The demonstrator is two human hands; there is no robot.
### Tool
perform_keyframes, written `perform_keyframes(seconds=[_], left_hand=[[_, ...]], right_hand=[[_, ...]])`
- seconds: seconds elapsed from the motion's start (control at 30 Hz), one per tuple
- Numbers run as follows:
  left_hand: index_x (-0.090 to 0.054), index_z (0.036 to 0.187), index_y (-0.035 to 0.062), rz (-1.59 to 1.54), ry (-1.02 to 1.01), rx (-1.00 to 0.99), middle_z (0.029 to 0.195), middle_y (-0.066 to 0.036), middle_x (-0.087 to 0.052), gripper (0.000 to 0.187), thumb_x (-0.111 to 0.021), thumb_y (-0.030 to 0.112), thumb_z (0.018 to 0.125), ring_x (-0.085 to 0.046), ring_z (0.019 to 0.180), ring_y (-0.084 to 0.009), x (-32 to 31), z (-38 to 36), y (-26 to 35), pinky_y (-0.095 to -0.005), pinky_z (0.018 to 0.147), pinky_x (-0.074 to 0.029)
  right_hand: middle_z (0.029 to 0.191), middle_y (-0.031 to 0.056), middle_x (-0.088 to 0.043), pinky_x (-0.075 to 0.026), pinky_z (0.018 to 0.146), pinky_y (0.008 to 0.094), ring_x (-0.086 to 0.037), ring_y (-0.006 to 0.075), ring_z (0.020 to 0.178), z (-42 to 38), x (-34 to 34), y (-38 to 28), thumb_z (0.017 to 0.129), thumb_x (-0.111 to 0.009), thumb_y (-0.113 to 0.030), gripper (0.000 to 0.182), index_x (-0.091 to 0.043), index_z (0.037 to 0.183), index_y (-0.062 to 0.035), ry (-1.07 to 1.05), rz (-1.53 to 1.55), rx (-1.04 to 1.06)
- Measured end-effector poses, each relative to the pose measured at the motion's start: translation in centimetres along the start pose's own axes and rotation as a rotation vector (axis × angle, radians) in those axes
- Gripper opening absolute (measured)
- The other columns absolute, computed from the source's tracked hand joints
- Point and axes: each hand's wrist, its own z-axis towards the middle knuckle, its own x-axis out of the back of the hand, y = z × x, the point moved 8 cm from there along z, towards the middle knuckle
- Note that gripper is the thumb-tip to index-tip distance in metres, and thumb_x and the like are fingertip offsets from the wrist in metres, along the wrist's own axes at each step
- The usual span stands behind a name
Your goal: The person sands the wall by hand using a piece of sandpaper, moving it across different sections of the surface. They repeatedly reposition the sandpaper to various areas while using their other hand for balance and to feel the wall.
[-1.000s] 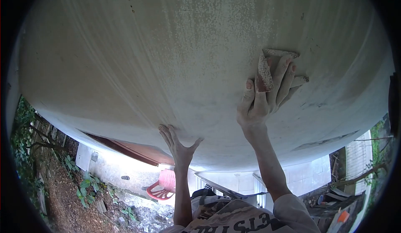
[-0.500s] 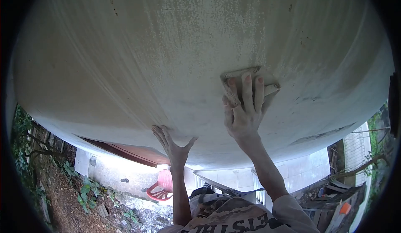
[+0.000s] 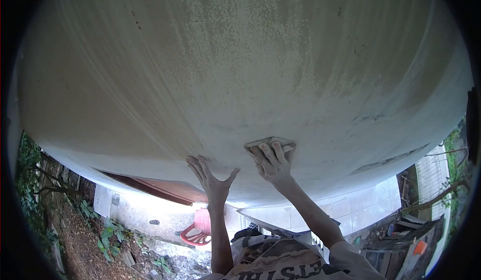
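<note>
Pale wall (image 3: 240, 89) looks smoothed at lower centre, speckled at upper centre. My right hand (image 3: 275, 168) presses a folded sheet (image 3: 287, 143) against it; my left hand (image 3: 213, 184) rests spread wide.

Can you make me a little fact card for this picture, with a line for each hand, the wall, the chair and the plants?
Left hand: open, thumb spread out, fingertips at the wall
Right hand: pressing a folded sheet, maybe sandpaper, against the wall
Wall: pale, with streaks, speckles and a few dark marks
Chair: red plastic, beyond the left arm
Plants: green and leafy, on the brown ground at the left
</note>
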Motion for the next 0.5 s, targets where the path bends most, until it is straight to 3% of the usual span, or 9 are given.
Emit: perform_keyframes(seconds=[0.07,0.13,0.27,0.43,0.5], left_hand=[[-0.001,0.137,0.0077,0.0,-0.012,0.019,0.14,-0.026,0.006,0.116,-0.078,0.039,0.057,0.004,0.129,-0.0424,0.0,-0.4,0.1,-0.0563,0.102,-0.01],[0.0,0.137,0.0075,-0.004,-0.01,0.018,0.14,-0.026,0.007,0.116,-0.078,0.039,0.057,0.005,0.129,-0.0412,0.1,-0.1,0.5,-0.0558,0.103,-0.01],[0.002,0.137,0.0079,-0.031,-0.02,0.058,0.139,-0.026,0.009,0.116,-0.077,0.041,0.058,0.008,0.129,-0.04,0.1,0.1,1.5,-0.0549,0.103,-0.007],[0.003,0.137,0.0081,-0.021,-0.045,-0.025,0.139,-0.026,0.01,0.116,-0.076,0.045,0.059,0.01,0.128,-0.0422,0.5,1.3,4.3,-0.056,0.103,-0.004],[0.003,0.137,0.0086,0.016,-0.033,-0.075,0.139,-0.025,0.01,0.117,-0.075,0.046,0.059,0.011,0.128,-0.0433,0.7,1.8,5.4,-0.0574,0.102,-0.004]], right_hand=[[0.131,0.0088,-0.04,-0.02,0.093,0.0608,-0.028,0.0332,0.125,6.2,3.7,4.5,0.084,-0.047,-0.033,0.037,-0.053,0.117,-0.018,0.147,-0.012,-0.176],[0.132,0.0263,-0.032,-0.014,0.096,0.0602,-0.024,0.0453,0.124,12.0,8.3,7.8,0.088,-0.042,-0.024,0.034,-0.051,0.116,-0.0062,0.375,0.035,-0.242],[0.132,0.0271,-0.03,-0.012,0.097,0.0601,-0.022,0.0449,0.125,8.9,6.3,6.3,0.089,-0.04,-0.026,0.037,-0.049,0.118,-0.0042,0.307,-0.045,-0.318],[0.136,0.0176,-0.029,-0.009,0.092,0.0681,-0.016,0.0397,0.128,-8.9,-3.1,-0.3,0.084,-0.047,-0.026,0.034,-0.054,0.114,-0.0129,-0.028,-0.045,-0.205],[0.136,0.0175,-0.03,-0.01,0.092,0.0686,-0.017,0.0393,0.128,-6.3,-1.5,0.8,0.084,-0.049,-0.026,0.033,-0.055,0.113,-0.0124,0.016,-0.042,-0.137]])
